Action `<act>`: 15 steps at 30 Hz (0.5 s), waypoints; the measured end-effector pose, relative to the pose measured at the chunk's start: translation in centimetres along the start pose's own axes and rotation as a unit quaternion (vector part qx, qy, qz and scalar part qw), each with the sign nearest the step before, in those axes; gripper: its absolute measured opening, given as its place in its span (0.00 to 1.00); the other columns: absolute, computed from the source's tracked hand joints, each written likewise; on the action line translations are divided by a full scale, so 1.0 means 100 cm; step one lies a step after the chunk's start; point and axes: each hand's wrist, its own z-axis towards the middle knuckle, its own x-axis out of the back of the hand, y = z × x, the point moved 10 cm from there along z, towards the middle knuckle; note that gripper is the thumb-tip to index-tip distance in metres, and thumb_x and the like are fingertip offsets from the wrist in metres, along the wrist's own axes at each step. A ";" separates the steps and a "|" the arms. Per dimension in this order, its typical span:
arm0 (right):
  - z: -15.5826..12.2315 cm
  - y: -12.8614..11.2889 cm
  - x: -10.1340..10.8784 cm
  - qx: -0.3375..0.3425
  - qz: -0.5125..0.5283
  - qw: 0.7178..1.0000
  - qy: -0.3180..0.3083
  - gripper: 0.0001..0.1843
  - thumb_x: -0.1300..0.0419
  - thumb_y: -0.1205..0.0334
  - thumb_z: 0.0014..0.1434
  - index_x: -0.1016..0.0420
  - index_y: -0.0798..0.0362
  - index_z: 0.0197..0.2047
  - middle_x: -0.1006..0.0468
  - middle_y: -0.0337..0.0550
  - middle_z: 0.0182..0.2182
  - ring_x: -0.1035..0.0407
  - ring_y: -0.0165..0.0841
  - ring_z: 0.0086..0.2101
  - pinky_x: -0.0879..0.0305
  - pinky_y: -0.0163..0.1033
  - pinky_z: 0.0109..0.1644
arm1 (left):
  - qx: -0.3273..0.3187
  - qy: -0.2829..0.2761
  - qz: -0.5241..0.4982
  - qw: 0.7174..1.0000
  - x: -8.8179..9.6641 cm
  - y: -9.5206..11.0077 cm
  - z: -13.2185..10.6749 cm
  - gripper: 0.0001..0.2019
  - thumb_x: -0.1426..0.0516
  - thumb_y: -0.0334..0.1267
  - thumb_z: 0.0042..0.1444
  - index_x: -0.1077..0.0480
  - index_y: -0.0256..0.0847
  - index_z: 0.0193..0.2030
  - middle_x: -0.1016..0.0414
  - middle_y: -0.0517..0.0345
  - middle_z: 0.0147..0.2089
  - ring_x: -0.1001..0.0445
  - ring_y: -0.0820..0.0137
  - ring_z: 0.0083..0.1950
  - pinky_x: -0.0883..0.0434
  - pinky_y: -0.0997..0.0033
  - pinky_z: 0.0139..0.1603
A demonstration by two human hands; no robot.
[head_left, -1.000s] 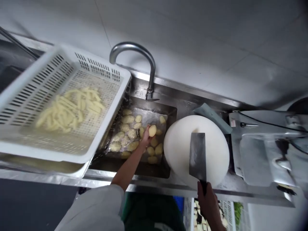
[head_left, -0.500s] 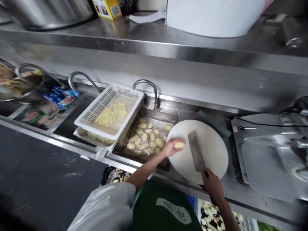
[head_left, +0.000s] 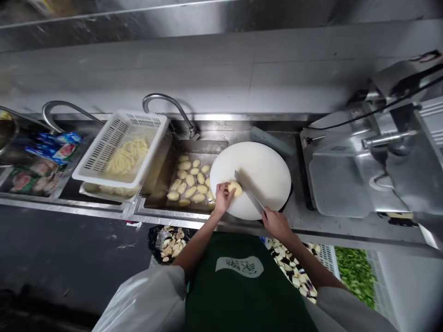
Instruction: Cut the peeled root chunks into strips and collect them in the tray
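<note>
My left hand point(head_left: 222, 197) presses a peeled potato point(head_left: 236, 188) down on the round white cutting board point(head_left: 266, 166), fingers curled over it. In my right hand point(head_left: 275, 222) is the handle of a cleaver point(head_left: 248, 192), whose blade rests edge-down against the potato's right side. Just left of the board, a steel sink point(head_left: 162, 205) holds several peeled potatoes point(head_left: 188, 180) in water.
A white slotted basket point(head_left: 104, 152) of potato strips sits over a tray left of the sink, under two taps. A steel slicing machine point(head_left: 349, 184) stands to the right. Below the counter are a bag of peelings point(head_left: 169, 240) and baskets of cut aubergine point(head_left: 294, 272) and greens point(head_left: 355, 272).
My left hand lifted a potato out of the sink and set it on the board. The cleaver swung from lying flat to standing on the potato. The view pulled back.
</note>
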 end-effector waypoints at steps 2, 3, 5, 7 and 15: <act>0.007 -0.006 0.000 0.021 -0.003 1.000 0.002 0.16 0.55 0.62 0.73 0.31 0.58 0.55 0.17 0.55 0.41 0.21 0.42 0.42 0.38 0.39 0.42 | -0.056 0.007 0.053 0.997 0.004 0.012 -0.001 0.14 0.40 0.47 0.64 0.27 0.42 0.52 0.33 0.49 0.50 0.27 0.63 0.49 0.25 0.59 0.51; 0.010 -0.009 0.000 0.031 -0.006 1.000 0.003 0.16 0.57 0.63 0.73 0.32 0.58 0.55 0.17 0.56 0.41 0.21 0.42 0.42 0.37 0.39 0.42 | -0.095 0.007 0.075 0.993 0.004 0.019 -0.002 0.13 0.40 0.46 0.64 0.27 0.42 0.51 0.32 0.49 0.49 0.28 0.62 0.51 0.27 0.57 0.53; 0.015 -0.014 -0.004 0.042 -0.019 0.999 -0.001 0.17 0.58 0.66 0.73 0.33 0.59 0.56 0.17 0.56 0.40 0.21 0.43 0.43 0.36 0.40 0.43 | -0.170 -0.002 0.097 0.981 0.000 0.031 -0.001 0.10 0.41 0.43 0.65 0.26 0.42 0.48 0.30 0.50 0.47 0.30 0.62 0.51 0.29 0.57 0.55; 0.016 -0.016 -0.008 0.043 -0.033 0.998 -0.015 0.17 0.57 0.67 0.73 0.34 0.59 0.57 0.17 0.56 0.39 0.21 0.44 0.43 0.36 0.40 0.44 | -0.218 -0.016 0.098 0.971 -0.006 0.034 0.001 0.07 0.42 0.40 0.66 0.25 0.41 0.45 0.30 0.50 0.45 0.32 0.63 0.49 0.30 0.59 0.53; -0.018 -0.015 -0.004 0.021 -0.040 0.997 -0.066 0.14 0.56 0.66 0.72 0.39 0.59 0.58 0.18 0.57 0.42 0.21 0.43 0.44 0.36 0.39 0.45 | -0.266 -0.050 0.110 0.957 -0.025 0.024 0.007 0.06 0.45 0.34 0.65 0.25 0.40 0.41 0.32 0.49 0.42 0.34 0.63 0.46 0.32 0.60 0.49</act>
